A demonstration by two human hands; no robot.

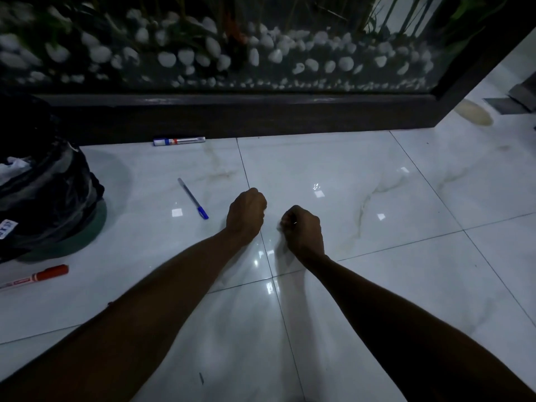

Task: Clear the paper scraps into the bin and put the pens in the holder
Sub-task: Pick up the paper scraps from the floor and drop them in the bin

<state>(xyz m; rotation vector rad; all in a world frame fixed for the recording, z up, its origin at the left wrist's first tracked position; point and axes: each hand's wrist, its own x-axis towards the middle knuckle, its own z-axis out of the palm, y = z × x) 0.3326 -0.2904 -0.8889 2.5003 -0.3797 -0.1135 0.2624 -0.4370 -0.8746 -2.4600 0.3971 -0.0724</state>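
I am holding both forearms out low over the glossy white tiled floor (pixel 377 198). My left hand (pixel 246 211) is curling into a fist and my right hand (pixel 303 227) is doing the same just beside it; whether either is clenching a paper scrap I cannot tell, since the fingers are turning away from me. No loose scraps are showing on the tiles, so I am judging the paper step nearly finished and the pens next. The red marker (pixel 37 276) is lying at the near left, below the black-bagged bin (pixel 43 198), where white crumpled paper (pixel 14 166) is showing inside. The blue-capped ballpoint pen (pixel 193 198) is lying left of my left hand. Farthest, the blue-and-white marker (pixel 179 141) is resting against the dark plinth (pixel 261 117). No holder is in sight, so I will be needing to find it.
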